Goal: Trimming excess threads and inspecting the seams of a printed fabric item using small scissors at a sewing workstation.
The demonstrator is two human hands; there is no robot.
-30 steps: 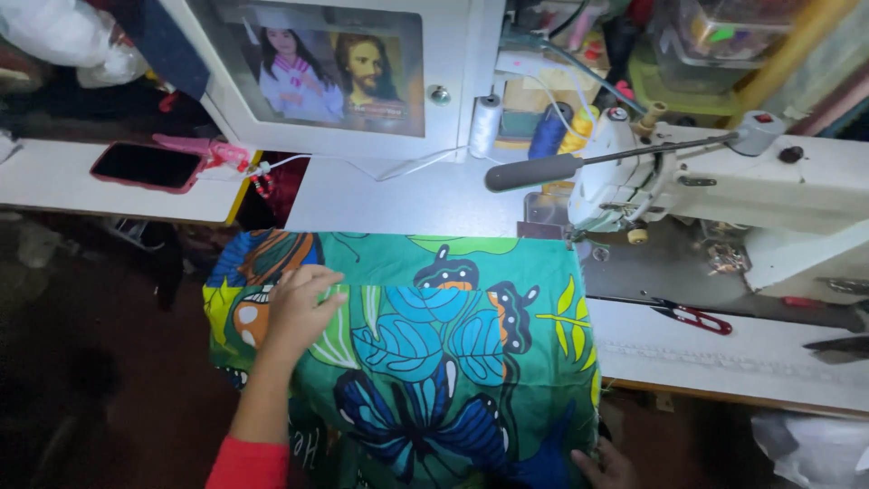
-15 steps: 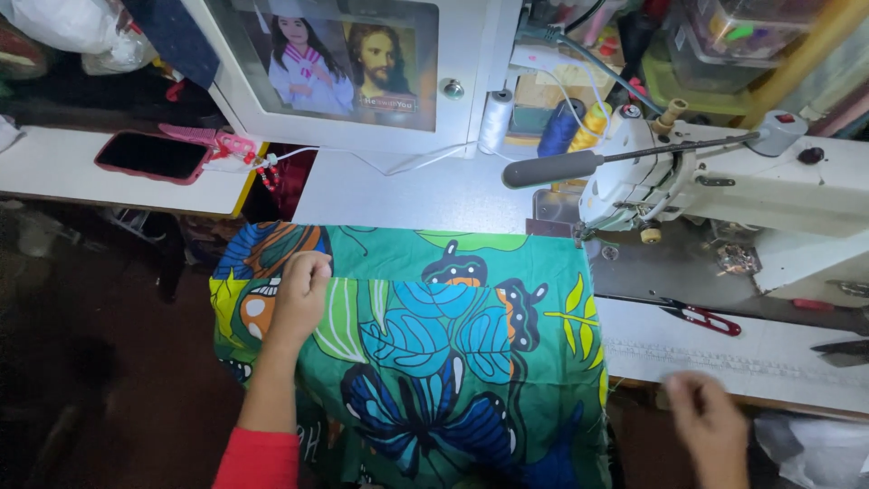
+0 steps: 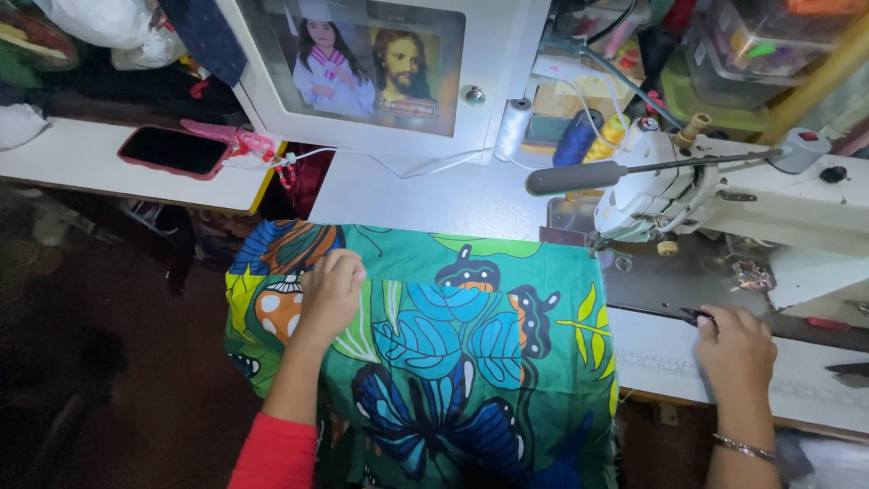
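We find the sewing table (image 3: 425, 195) bearing the printed cloth (image 3: 453, 344), its near half hanging over the front edge; room lies open on its far side. Our left hand (image 3: 330, 292) presses the cloth, fingers curled together. Our right hand (image 3: 735, 349) closes fingers on dark scissors (image 3: 695, 316); cutting seems next

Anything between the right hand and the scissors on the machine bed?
Nothing visible. The right hand is already at the scissors, fingertips touching them. The left hand rests on the printed fabric, well apart.
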